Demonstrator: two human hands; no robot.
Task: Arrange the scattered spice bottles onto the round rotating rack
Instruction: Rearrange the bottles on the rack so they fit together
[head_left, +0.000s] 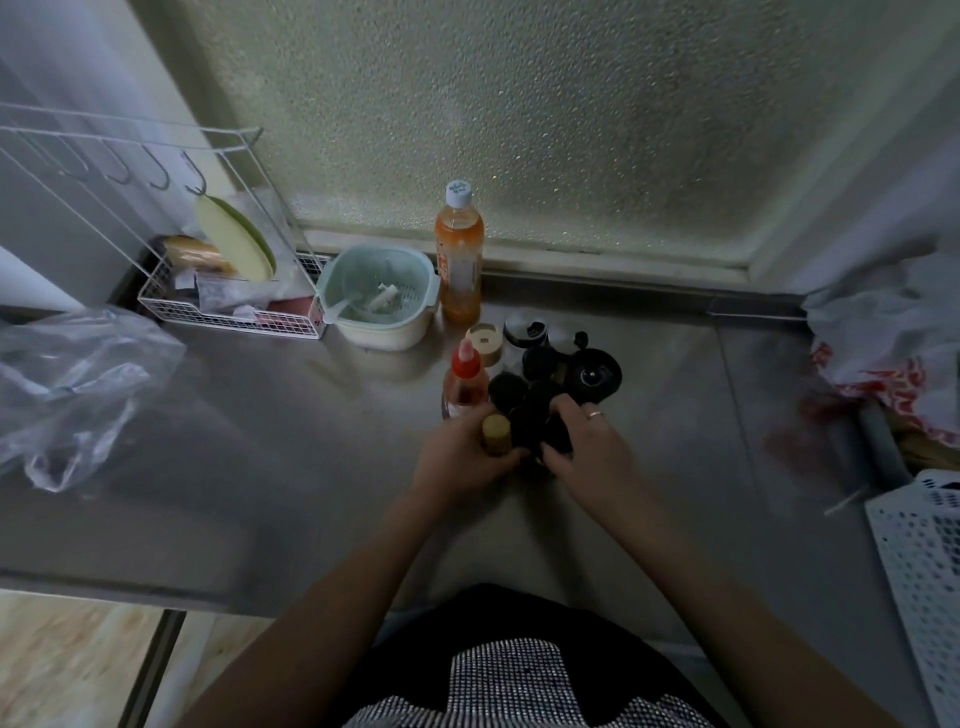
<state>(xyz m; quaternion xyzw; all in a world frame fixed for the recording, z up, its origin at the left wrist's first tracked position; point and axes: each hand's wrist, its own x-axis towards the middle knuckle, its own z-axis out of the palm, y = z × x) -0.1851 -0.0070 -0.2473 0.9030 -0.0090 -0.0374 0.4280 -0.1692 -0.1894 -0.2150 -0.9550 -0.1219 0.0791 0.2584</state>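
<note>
Bare forearms; ring (595, 414) on right hand (587, 447); black-and-white checked garment (519, 686).

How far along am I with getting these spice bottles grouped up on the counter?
Most bottles already stand clustered together, including the red-capped bottle and black-lidded jars. Your left hand holds a yellow-capped bottle; your right hand grips a black-capped one. The rack itself is hidden. The tall orange bottle stands apart.

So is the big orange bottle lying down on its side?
No, the tall orange bottle stands upright at the back of the steel counter, white cap on top.
</note>
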